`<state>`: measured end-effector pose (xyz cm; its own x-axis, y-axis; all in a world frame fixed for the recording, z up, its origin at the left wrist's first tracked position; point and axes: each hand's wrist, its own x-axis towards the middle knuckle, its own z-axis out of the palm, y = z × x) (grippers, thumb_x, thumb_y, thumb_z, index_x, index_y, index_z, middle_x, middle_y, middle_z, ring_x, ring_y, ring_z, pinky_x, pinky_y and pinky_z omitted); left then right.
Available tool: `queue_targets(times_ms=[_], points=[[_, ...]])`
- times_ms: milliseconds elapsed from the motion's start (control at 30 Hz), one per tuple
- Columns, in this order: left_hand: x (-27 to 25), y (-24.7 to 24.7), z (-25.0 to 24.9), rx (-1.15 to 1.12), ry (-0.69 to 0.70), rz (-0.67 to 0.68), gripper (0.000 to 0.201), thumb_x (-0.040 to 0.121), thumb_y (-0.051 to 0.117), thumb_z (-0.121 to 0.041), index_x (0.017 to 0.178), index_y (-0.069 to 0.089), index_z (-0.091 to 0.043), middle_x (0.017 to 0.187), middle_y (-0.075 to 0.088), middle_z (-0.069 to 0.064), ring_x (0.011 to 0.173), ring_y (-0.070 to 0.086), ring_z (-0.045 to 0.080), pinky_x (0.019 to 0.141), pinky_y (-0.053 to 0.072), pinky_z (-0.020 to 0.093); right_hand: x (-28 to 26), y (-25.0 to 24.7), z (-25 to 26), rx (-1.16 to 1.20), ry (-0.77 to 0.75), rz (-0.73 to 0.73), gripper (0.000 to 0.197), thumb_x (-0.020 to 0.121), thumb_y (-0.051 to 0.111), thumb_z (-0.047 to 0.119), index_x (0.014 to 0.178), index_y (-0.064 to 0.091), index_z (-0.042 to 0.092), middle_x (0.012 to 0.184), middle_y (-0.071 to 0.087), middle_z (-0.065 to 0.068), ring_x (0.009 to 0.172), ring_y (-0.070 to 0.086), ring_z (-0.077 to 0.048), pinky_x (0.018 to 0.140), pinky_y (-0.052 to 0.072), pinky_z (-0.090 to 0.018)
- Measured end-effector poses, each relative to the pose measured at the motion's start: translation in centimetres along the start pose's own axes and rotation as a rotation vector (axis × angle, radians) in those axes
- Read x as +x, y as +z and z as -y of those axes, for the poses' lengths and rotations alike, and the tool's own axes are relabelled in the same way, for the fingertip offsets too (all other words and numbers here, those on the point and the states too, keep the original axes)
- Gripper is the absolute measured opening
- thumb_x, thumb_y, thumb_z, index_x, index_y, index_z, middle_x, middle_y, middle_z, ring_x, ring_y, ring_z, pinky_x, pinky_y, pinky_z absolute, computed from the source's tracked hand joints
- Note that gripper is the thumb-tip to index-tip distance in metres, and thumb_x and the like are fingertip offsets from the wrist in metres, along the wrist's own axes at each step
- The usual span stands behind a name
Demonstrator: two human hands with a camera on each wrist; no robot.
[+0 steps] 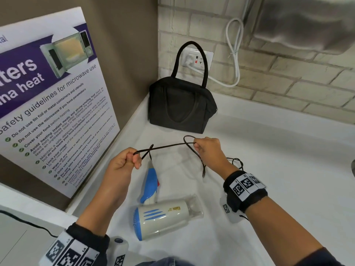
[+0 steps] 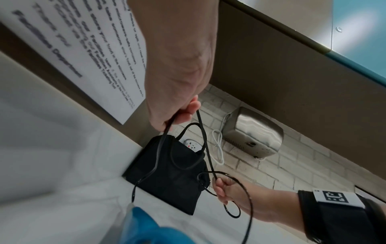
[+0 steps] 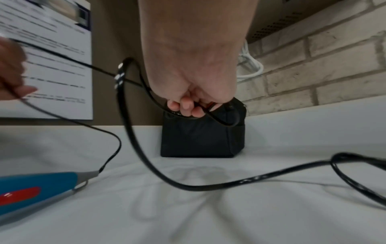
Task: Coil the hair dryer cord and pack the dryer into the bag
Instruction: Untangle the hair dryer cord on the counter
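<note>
Coiling has barely begun: the left hand (image 1: 123,164) and right hand (image 1: 208,148) both pinch the thin black cord (image 1: 165,146), one small loop formed at the right grip. Beyond both grips, slack trails loose; the white-and-blue hair dryer (image 1: 163,217) lies unpacked, with the black fabric bag (image 1: 182,106) waiting behind.

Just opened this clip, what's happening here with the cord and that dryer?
A person is gathering the hair dryer's black cord into loops. The left hand and the right hand each pinch it, with a stretch held between them above the white counter. The hair dryer lies on the counter below the hands, and more cord trails loose past the right wrist. The black bag stands upright in the corner behind, not yet packed.
</note>
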<state>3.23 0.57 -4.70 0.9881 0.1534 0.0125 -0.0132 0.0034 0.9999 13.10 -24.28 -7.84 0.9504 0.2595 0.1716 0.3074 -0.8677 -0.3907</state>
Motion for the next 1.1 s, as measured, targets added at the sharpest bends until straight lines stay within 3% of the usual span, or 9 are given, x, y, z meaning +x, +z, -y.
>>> queue_targets(times_ms=[100,267,433,567,733,800,867,1000,1100], points=[[-0.3,-0.8,0.3,-0.037,-0.026,-0.005,0.06,0.079,0.026,0.021,0.05,0.046,-0.028,0.054,0.046,-0.013,0.075,0.044,0.016,0.088,0.036,0.027,0.2,-0.3,-1.2,-0.029,0.036,0.029,0.029,0.076,0.046,-0.007,0.063,0.041,0.017,0.051,0.033,0.011,0.06,0.04,-0.022,0.071,0.028,-0.027],[-0.9,-1.6,1.1,-0.076,-0.1,-0.011,0.054,0.082,0.025,0.023,0.057,0.044,-0.021,0.054,0.047,-0.01,0.072,0.052,0.013,0.091,0.042,0.025,0.6,-0.5,-3.0,-0.125,0.097,0.092,0.041,0.089,0.043,0.004,0.057,0.03,0.027,0.05,0.031,0.01,0.062,0.04,-0.023,0.072,0.025,-0.027],[-1.1,-1.9,2.1,-0.058,-0.2,-0.03,0.041,0.086,0.026,0.02,0.064,0.04,-0.012,0.054,0.049,-0.008,0.066,0.057,0.006,0.09,0.041,0.026,0.7,-0.4,-3.2,-0.178,0.134,0.149,0.025,0.094,0.037,0.011,0.071,0.042,0.018,0.052,0.032,0.009,0.064,0.04,-0.023,0.074,0.027,-0.029],[-0.9,-2.3,3.3,0.227,-0.233,-0.022,0.035,0.097,0.034,0.002,0.068,0.049,-0.01,0.067,0.057,0.005,0.069,0.058,0.009,0.082,0.039,0.028,0.2,-0.6,-3.0,-0.233,0.191,0.132,0.025,0.095,0.033,0.014,0.073,0.046,0.017,0.061,0.046,0.004,0.066,0.043,-0.022,0.085,0.032,-0.033],[0.1,-1.4,3.8,0.591,-0.257,0.093,0.03,0.096,0.037,-0.002,0.08,0.06,-0.014,0.073,0.066,0.005,0.075,0.059,0.02,0.063,0.042,0.007,-0.7,-1.8,-2.2,-0.307,0.174,0.143,0.03,0.095,0.033,0.018,0.082,0.06,0.011,0.072,0.06,-0.003,0.064,0.046,-0.024,0.087,0.036,-0.034],[0.5,-0.8,3.8,0.844,-0.19,0.164,0.025,0.096,0.041,-0.009,0.112,0.06,-0.012,0.101,0.069,0.008,0.095,0.06,0.022,0.079,0.045,0.018,-1.1,-2.5,-1.3,-0.341,0.131,0.167,0.028,0.095,0.035,0.019,0.076,0.055,0.013,0.071,0.059,-0.003,0.064,0.044,-0.024,0.082,0.035,-0.033],[0.6,0.3,3.2,1.057,-0.073,0.212,0.041,0.096,0.044,-0.018,0.137,0.042,-0.012,0.128,0.056,0.011,0.114,0.054,0.027,0.097,0.043,0.034,-1.6,-3.3,0.0,-0.362,0.097,0.213,0.03,0.094,0.036,0.02,0.065,0.043,0.017,0.067,0.051,-0.001,0.063,0.042,-0.023,0.081,0.035,-0.032],[0.4,3.5,0.9,1.152,0.254,0.232,0.058,0.094,0.05,-0.031,0.146,0.027,-0.019,0.152,0.029,0.004,0.135,0.033,0.027,0.111,0.029,0.039,-2.7,-4.9,3.4,-0.359,0.059,0.284,0.038,0.098,0.031,0.027,0.065,0.044,0.013,0.071,0.055,-0.007,0.067,0.044,-0.026,0.08,0.035,-0.036],[0.6,5.4,0.3,1.116,0.481,0.314,0.054,0.092,0.051,-0.034,0.142,0.036,-0.021,0.151,0.034,0.0,0.139,0.028,0.027,0.114,0.022,0.043,-3.7,-5.4,5.7,-0.236,-0.001,0.329,0.042,0.096,0.028,0.03,0.064,0.047,0.012,0.073,0.059,-0.006,0.07,0.052,-0.027,0.081,0.04,-0.04]])
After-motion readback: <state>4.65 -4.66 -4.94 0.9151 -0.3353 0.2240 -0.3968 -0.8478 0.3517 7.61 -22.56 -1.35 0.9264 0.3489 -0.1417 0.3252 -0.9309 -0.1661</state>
